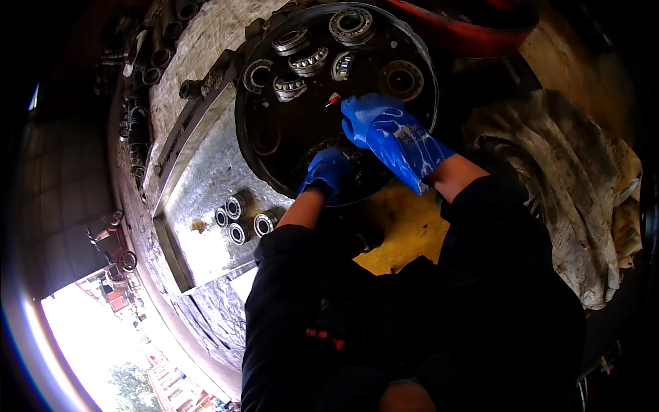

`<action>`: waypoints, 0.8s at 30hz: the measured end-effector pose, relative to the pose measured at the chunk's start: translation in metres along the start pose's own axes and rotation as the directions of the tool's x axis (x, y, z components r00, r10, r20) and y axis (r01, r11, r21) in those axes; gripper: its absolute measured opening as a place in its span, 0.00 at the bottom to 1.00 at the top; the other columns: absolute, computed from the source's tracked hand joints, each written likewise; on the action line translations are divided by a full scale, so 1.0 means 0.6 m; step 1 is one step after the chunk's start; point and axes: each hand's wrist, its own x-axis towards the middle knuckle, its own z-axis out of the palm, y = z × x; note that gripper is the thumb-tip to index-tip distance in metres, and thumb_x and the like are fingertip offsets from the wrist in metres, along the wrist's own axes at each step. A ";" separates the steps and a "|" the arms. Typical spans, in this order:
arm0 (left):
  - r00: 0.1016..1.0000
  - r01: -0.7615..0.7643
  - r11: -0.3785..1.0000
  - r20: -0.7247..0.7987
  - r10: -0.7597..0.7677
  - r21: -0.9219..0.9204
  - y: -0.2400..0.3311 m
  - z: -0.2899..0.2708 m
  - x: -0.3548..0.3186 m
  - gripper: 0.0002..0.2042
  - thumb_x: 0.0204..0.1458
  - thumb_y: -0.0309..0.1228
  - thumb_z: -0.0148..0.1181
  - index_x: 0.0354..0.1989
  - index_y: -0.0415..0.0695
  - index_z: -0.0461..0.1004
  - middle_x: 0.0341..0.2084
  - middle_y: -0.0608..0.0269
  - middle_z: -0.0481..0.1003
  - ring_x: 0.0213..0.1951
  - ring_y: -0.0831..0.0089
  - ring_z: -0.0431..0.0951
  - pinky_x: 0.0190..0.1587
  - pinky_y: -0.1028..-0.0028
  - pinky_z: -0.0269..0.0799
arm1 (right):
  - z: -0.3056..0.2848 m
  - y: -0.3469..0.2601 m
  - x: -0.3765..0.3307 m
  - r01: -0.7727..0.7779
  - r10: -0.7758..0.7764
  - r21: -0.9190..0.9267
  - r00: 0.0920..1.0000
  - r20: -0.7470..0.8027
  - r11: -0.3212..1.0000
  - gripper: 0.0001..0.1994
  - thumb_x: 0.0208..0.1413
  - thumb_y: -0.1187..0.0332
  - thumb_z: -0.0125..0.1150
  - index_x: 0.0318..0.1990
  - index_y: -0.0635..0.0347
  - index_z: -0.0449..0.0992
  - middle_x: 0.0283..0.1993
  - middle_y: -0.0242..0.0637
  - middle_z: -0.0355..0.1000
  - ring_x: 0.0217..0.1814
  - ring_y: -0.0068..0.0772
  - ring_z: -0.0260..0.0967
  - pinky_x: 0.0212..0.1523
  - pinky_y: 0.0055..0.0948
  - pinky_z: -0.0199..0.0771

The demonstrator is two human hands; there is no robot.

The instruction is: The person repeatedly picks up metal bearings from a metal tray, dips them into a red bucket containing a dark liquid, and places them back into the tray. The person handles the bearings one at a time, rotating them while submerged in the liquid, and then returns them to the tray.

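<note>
A large round tub (241, 141) holds dark liquid and several metal bearings, among them a thick ring bearing (351, 26) and a roller bearing (309, 62) lying tilted. My left hand (328, 172), in a blue glove, reaches down at the tub's near side; its fingers are lost in the dark. Higher and to the right is my right hand (384, 130), also blue-gloved and wet, with its fingers curled closed. Just beyond its fingertips shows a small red and silver piece (333, 100); whether the hand grips it is unclear.
Left of the tub, several small bearings (237, 232) stand on a shiny metal tray (206, 165). A red basin (473, 34) is at the far right. A dirty cloth (549, 199) lies at right, and a yellow surface (405, 233) shows below the tub.
</note>
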 end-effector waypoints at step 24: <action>0.991 -0.131 0.967 0.025 0.129 0.220 0.018 0.010 -0.012 0.19 0.52 0.39 0.60 0.51 0.45 0.78 0.51 0.49 0.77 0.52 0.54 0.79 0.54 0.61 0.75 | -0.022 -0.011 -0.003 0.044 -0.047 -0.076 0.998 -0.047 0.996 0.12 0.54 0.60 0.61 0.41 0.56 0.79 0.28 0.41 0.78 0.30 0.46 0.77 0.32 0.46 0.80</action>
